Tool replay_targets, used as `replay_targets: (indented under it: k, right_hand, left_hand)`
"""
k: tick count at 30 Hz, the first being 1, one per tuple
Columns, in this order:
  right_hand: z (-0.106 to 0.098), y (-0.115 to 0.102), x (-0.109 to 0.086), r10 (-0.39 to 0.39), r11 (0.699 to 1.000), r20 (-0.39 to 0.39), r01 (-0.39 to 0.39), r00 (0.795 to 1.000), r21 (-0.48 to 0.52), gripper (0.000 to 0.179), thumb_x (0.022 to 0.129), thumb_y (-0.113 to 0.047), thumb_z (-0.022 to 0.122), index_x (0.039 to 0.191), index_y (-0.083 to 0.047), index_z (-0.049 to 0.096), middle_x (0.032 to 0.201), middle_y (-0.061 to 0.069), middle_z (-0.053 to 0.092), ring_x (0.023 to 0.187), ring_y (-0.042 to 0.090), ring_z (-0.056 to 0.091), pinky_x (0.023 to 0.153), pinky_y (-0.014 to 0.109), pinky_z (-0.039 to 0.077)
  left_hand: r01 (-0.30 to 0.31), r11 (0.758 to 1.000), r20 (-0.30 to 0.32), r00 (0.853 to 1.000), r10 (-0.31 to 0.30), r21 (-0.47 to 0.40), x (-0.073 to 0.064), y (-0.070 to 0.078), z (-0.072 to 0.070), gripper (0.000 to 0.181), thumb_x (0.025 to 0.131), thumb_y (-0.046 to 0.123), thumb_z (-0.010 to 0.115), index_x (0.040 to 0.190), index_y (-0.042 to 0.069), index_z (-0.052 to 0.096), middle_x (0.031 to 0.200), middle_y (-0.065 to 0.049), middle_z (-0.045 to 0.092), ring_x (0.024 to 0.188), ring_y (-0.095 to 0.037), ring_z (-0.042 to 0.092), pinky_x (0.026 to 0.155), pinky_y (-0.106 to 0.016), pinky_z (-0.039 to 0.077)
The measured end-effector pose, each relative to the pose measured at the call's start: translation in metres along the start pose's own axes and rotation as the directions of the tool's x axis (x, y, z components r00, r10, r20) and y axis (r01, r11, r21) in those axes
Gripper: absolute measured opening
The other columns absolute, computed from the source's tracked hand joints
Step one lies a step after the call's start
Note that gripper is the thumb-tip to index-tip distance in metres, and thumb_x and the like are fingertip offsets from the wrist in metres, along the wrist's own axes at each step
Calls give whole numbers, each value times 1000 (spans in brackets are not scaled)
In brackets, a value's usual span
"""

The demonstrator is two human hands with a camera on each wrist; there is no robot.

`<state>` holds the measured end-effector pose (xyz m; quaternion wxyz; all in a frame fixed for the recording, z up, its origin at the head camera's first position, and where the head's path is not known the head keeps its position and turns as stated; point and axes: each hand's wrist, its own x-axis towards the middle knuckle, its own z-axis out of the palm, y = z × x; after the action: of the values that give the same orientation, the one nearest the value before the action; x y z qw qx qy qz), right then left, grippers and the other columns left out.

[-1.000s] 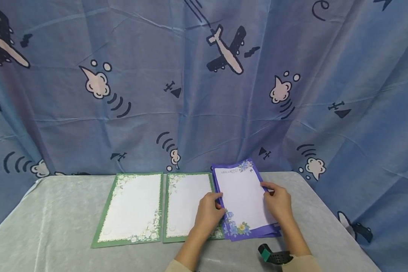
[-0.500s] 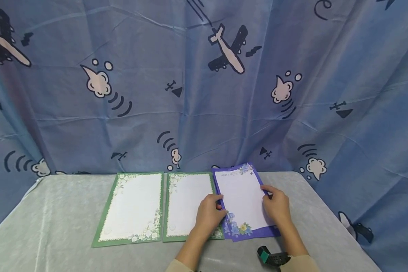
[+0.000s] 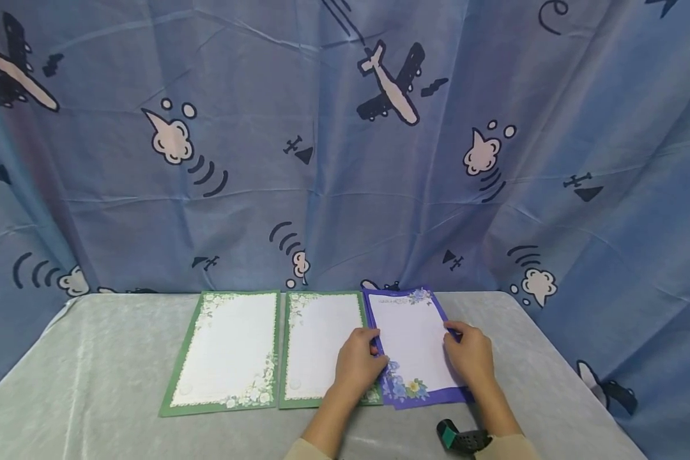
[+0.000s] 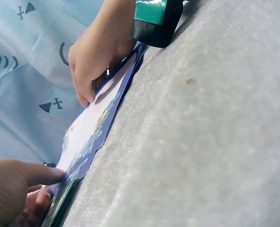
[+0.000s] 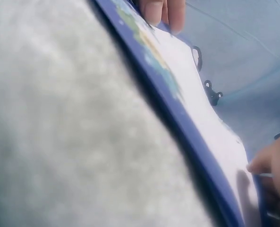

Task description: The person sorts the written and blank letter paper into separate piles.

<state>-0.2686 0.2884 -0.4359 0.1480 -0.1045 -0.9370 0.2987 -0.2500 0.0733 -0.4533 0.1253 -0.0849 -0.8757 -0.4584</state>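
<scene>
Squaring up the purple-bordered sheets, I reckon, with the left hand and right hand pinching opposite edges on the counter, right of the green-bordered sheets, so next probably calls for small, even nudges to match corners.

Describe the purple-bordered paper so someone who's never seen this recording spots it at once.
Below the blue curtain spreads a pale grey table. The purple-bordered paper is at the right end of a row there, between the person's left hand and right hand. Its purple border and mostly blue flowers set it apart from the two green-bordered papers, whose flowers look white.
</scene>
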Motion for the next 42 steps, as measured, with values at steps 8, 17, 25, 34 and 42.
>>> replay_targets:
  k: [8,17,25,34,42]
  right_hand:
    - [3,2,-2,5,996,24,-3,1000,-84,38,95,-16,62,127,6,65,131,31,63,125,50,57,106,61,44]
    - [6,4,-4,-9,997,4,9,1000,-73,37,95,-15,63,125,7,67,128,31,64,122,48,59,105,60,46]
    - [6,6,-6,-13,999,-36,11,999,-42,36,94,-15,64,122,6,68,119,30,68,105,43,65,94,58,51]
    - [9,9,-6,-10,999,-47,8,999,-48,32,93,-13,65,119,5,70,115,28,70,98,38,66,89,54,52]
    - [12,10,-6,-5,1000,-82,5,997,-9,28,94,-12,66,116,3,72,116,27,69,99,38,65,87,52,51]
  left_hand:
    - [27,999,13,1000,-27,21,-1,2,0,55,73,6,85,124,-5,68,93,-7,66,72,-7,55,68,-25,47]
    - [-3,999,-5,1000,4,48,-2,2,0,51,72,6,85,120,-4,70,107,-13,69,73,-7,58,69,-26,49]
    - [-7,998,-3,1000,8,60,-2,1,2,48,74,6,83,119,-4,70,118,-16,70,76,-9,60,74,-29,52]
    - [4,998,22,1000,-6,66,-3,2,1,46,74,6,81,118,-3,72,129,-19,67,82,-14,62,81,-34,53]
    - [6,998,28,1000,-8,66,-2,4,0,44,74,6,81,117,0,74,132,-20,66,91,-21,67,87,-39,55]
